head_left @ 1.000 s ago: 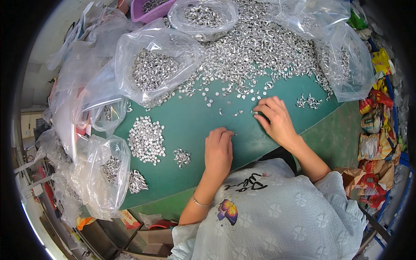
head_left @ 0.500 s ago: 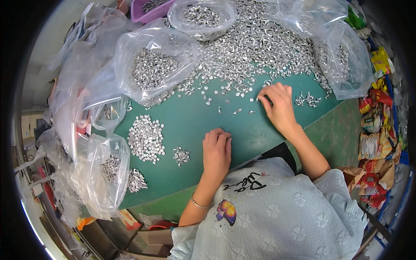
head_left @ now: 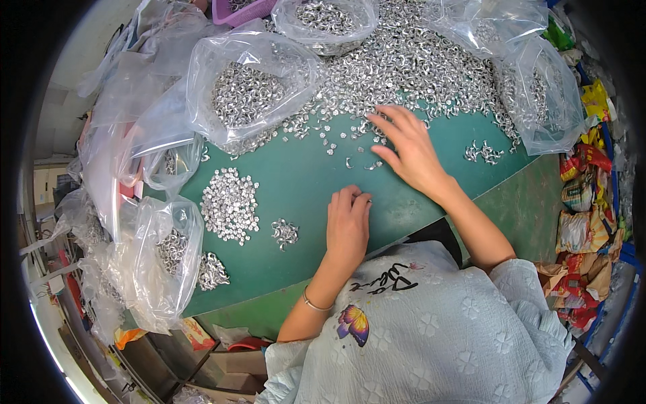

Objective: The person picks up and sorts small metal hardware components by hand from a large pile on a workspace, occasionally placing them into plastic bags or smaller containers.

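Observation:
My right hand (head_left: 412,151) is at the near edge of a wide heap of small shiny metal pieces (head_left: 431,71), many of them curved. Its fingers are spread, with nothing visible held in them. Below the thumb lie a few loose curved pieces (head_left: 349,163). My left hand (head_left: 347,222) rests closer to me on the green tabletop (head_left: 296,182), fingers curled and drawn together. A tiny bright spot shows by its thumb; what it holds, if anything, is too small to name. Left of it are a small cluster of curved pieces (head_left: 284,233) and a larger pile of small blocky pieces (head_left: 229,206).
Clear plastic bags of metal pieces stand at the far left (head_left: 252,94), far middle (head_left: 326,20) and right (head_left: 542,97). Another bag (head_left: 165,262) lies at the left edge beside a little pile (head_left: 212,271). A small cluster (head_left: 483,153) sits right; a purple basket (head_left: 239,12) is behind.
My right hand has moved left and toward the heap, its fingers going from a pinch to spread. The left hand appears slightly higher and to the right; the whole view has shifted a little.

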`<move>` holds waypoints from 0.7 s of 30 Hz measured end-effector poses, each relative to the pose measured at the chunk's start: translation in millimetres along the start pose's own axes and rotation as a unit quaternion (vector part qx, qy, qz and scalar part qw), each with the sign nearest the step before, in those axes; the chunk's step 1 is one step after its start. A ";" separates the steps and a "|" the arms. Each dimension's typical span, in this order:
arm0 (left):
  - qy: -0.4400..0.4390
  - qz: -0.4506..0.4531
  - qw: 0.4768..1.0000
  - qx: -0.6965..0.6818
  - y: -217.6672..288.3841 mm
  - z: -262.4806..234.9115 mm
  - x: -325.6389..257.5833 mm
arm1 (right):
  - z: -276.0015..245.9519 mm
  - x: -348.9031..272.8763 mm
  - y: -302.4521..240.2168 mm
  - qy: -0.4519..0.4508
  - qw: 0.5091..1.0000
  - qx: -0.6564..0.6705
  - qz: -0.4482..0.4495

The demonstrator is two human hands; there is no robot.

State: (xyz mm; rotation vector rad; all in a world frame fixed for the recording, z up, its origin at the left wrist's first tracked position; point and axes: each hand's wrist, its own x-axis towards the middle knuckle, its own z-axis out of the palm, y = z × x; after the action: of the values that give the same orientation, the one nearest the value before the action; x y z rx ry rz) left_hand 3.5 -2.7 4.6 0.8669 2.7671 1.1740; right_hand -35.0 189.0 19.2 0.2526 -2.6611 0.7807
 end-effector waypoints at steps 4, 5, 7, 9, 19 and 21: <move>0.044 -0.009 0.998 0.032 -9.4 -9.7 -10.0 | 8.2 -12.6 0.0 -0.106 0.993 -0.021 -0.048; 0.057 -0.020 0.997 0.043 -12.1 -13.3 -15.6 | 4.7 -19.0 0.7 -0.138 0.989 -0.011 -0.061; 0.081 -0.047 0.994 0.064 -16.2 -20.3 -25.0 | -2.8 -29.1 4.3 -0.156 0.984 0.026 -0.080; 0.096 -0.068 0.988 0.101 -18.7 -26.2 -31.3 | -10.3 -36.0 22.6 -0.110 0.988 0.016 -0.105; 0.090 -0.042 0.990 0.104 -4.3 -22.0 -2.3 | 4.2 5.8 13.1 0.011 0.999 -0.038 -0.021; 0.067 -0.031 0.992 0.102 -4.5 -16.3 13.7 | 6.9 7.9 17.4 -0.022 0.997 -0.059 -0.038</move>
State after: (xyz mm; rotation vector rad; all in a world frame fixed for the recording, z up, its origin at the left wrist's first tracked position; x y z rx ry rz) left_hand -13.8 -9.2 16.1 0.7347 3.0411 0.9873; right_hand -48.9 199.2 8.4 0.3414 -2.7104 0.5978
